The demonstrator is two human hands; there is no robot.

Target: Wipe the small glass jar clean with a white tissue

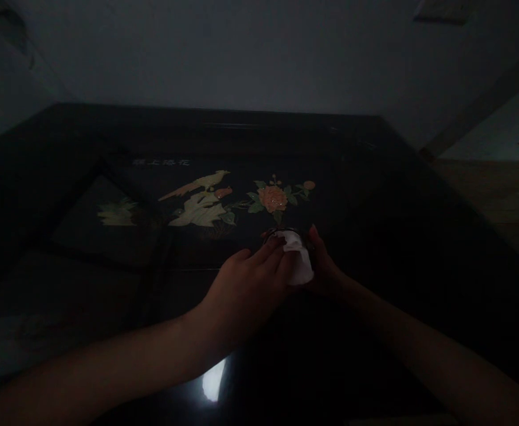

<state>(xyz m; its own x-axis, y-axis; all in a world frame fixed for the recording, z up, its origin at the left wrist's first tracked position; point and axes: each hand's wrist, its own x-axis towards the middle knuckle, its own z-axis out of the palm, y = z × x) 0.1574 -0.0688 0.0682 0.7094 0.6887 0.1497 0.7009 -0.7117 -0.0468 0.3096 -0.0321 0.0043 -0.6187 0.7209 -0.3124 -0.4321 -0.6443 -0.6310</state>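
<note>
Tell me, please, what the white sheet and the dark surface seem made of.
White sheet: probably matte tissue paper, judging by its soft folds, though cloth is possible.
Dark surface: glossy, perhaps lacquered wood or glass, given the bright reflection.

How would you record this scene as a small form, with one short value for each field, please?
Light: very dim; a bright reflection on the glossy surface
Surface: dark table, its far edge toward a grey wall
Decoration: bird, orange flower and a line of characters
Left hand: fingers on a white cloth, perhaps paper
Right hand: at the cloth's right side, partly lost in shadow
Unclear: what the dark rim by the cloth belongs to
</note>
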